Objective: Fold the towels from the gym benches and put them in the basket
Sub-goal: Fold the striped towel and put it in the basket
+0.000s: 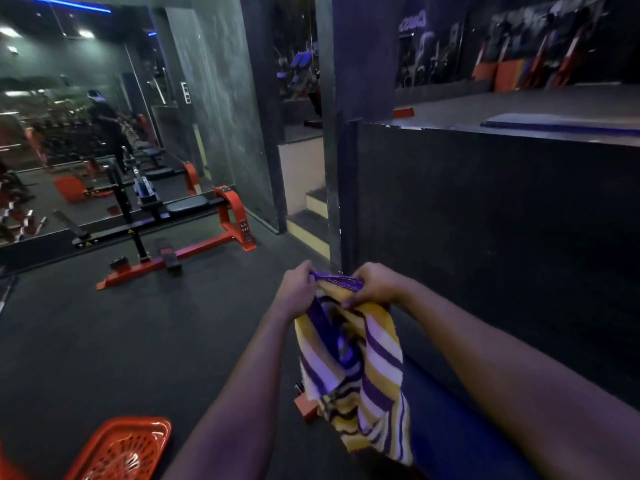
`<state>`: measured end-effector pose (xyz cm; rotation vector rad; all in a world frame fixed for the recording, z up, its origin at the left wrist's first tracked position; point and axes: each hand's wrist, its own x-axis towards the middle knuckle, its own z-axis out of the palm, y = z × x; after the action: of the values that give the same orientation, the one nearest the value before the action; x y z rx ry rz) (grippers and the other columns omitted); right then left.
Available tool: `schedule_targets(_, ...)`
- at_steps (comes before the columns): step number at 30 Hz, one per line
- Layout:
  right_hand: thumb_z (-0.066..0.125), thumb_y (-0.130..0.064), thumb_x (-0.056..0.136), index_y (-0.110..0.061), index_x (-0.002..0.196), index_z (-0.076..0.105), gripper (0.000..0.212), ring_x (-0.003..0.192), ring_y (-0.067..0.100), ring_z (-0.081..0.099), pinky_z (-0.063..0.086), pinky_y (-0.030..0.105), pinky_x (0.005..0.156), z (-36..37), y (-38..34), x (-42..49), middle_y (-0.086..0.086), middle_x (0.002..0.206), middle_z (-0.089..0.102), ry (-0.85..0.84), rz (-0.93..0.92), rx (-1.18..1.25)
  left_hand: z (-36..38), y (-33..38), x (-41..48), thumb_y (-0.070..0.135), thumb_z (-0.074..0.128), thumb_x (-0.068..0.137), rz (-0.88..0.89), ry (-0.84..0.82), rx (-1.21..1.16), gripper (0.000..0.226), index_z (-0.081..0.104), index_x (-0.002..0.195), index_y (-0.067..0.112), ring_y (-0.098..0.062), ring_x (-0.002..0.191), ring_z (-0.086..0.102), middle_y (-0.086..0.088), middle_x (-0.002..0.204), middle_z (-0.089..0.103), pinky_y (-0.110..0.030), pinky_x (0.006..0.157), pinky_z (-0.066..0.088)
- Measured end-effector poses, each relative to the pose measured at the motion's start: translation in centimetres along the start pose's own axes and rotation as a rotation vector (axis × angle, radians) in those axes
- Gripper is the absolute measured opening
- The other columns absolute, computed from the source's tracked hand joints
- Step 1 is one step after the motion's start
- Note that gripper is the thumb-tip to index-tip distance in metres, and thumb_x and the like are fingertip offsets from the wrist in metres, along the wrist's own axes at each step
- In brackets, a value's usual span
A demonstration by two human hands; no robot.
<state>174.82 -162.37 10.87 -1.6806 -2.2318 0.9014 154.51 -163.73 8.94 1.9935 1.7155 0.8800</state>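
Basket (121, 448): orange, perforated, on the floor low and well to the left of the left hand, partly cut off by the frame edge. Nothing visible in it from here.

Left hand (296, 289): closed in a pinch on the top edge of the striped towel (360, 368), purple border bunched at the fingertips.

Right hand (375, 284): also clamped on the same edge, just beside the left; only a short run of purple hem shows between them. Both hands held out in front, towel hanging straight down below them, crumpled and doubled on itself, lower end reaching toward the blue-padded surface (450, 427) below the right forearm. Can't tell if the hem touches it.

Step in hand, as I read it: finding the corners before the first fold. To do it well:
- Slide the hands apart along the hem until each holds a corner; right now they're too close and the cloth is roped up.
- Give it a shake so the twisted middle drops flat.
- Then bring corner to corner, stripes lined up, or lay it on the blue surface under the right arm and fold there.
- Keep the lower end off the floor.
- Basket sits far left, so finish the fold fully before turning; a loose fold would likely open on the way.

Orange-framed bench (194, 206) further off beyond the left hand, by the mirror; no towel I can make out on it.
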Motion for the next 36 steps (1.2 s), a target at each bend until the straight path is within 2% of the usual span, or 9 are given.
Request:
schedule_targets(3,0.084,-0.041,0.072,-0.018,0.092,0.076,0.031,0.088,0.018,0.068,0.055,0.03,0.076,0.7,2.6,0.3,0.001,0.091,0.072,0.116,0.107,-0.083,0.2,0.2,0.7,0.017,0.045,0.094,0.021,0.061,-0.091,0.018,0.047,0.078,0.011,-0.033,0.084,0.057,-0.008,0.078,0.058,-0.041,0.071,0.039)
schedule_targets(6,0.071,-0.029,0.083,-0.026,0.091,0.077,0.011,0.092,0.025,0.069,0.056,0.034,0.079,0.5,4.4,0.1,0.004,0.093,0.074,0.464,0.242,0.011,-1.1,-0.3,0.9,0.056,0.064,0.084,0.004,-0.01,-0.05,0.042,0.052,0.089,0.016,-0.021,0.079,0.059,-0.001,0.081,0.062,-0.039,0.069,0.044)
schedule_targets(9,0.057,-0.027,0.092,-0.028,0.099,0.075,0.019,0.095,0.028,0.066,0.045,0.037,0.089,-0.4,4.2,-0.2,0.004,0.096,0.073,0.715,0.324,-0.074,-2.3,-1.6,1.3,0.034,0.076,0.076,0.063,-0.078,0.136,0.035,0.055,0.097,0.017,-0.026,0.086,0.062,-0.002,0.088,0.065,-0.035,0.069,0.044)
schedule_targets(12,0.051,-0.022,0.095,-0.025,0.095,0.073,0.022,0.081,0.026,0.057,0.038,0.039,0.088,-1.0,3.4,-0.4,0.004,0.087,0.071,0.894,0.347,-0.105,-3.4,-3.3,1.3,0.01,0.061,0.076,0.068,-0.035,0.255,0.01,0.06,0.084,0.016,-0.032,0.089,0.061,-0.007,0.088,0.062,-0.036,0.072,0.047)
schedule_targets(20,0.055,-0.026,0.096,-0.026,0.079,0.059,0.017,0.07,0.019,0.06,0.052,0.039,0.076,-1.8,3.0,-0.2,-0.005,0.068,0.059,1.098,0.283,-0.014,-6.7,-7.5,-1.0,0.003,0.047,0.081,-0.357,0.245,0.334,0.024,0.069,0.085,0.011,-0.037,0.087,0.066,-0.016,0.089,0.069,-0.039,0.07,0.054)
schedule_targets(25,0.062,-0.042,0.09,-0.021,0.076,0.06,0.025,0.063,0.015,0.059,0.055,0.038,0.067,-3.0,3.6,-1.2,-0.002,0.067,0.059,0.969,0.336,-0.154,-8.0,-9.3,-1.8,-0.003,0.045,0.081,-0.381,0.323,0.252,0.02,0.057,0.085,0.012,-0.032,0.076,0.058,-0.015,0.085,0.063,-0.036,0.063,0.048)
schedule_targets(30,0.075,-0.067,0.068,-0.016,0.08,0.069,0.052,0.071,0.017,0.066,0.058,0.035,0.068,-3.5,5.8,-1.7,0.003,0.079,0.069,0.372,0.419,-0.196,-9.5,-10.1,-1.6,-0.004,0.045,0.087,-0.408,0.577,0.231,0.02,0.049,0.092,0.014,-0.035,0.073,0.058,-0.015,0.08,0.059,-0.045,0.063,0.053)
schedule_targets(33,0.084,-0.047,0.067,-0.021,0.087,0.075,0.034,0.088,0.016,0.068,0.057,0.036,0.082,-2.7,6.7,-2.4,0.001,0.094,0.074,-0.162,0.308,-0.162,-10.7,-10.5,-1.3,-0.004,0.045,0.091,-0.469,0.71,0.196,0.021,0.062,0.094,0.009,-0.038,0.081,0.063,-0.019,0.088,0.064,-0.046,0.069,0.054)
schedule_targets(36,0.075,-0.025,0.078,-0.024,0.088,0.073,0.01,0.087,0.014,0.066,0.054,0.033,0.081,-1.3,8.3,-2.2,-0.002,0.095,0.071,-0.075,0.332,-0.185,-11.5,-10.7,-1.1,-0.004,0.046,0.091,-0.526,0.823,0.191,0.023,0.065,0.103,0.003,-0.041,0.088,0.063,-0.023,0.096,0.064,-0.048,0.073,0.053)
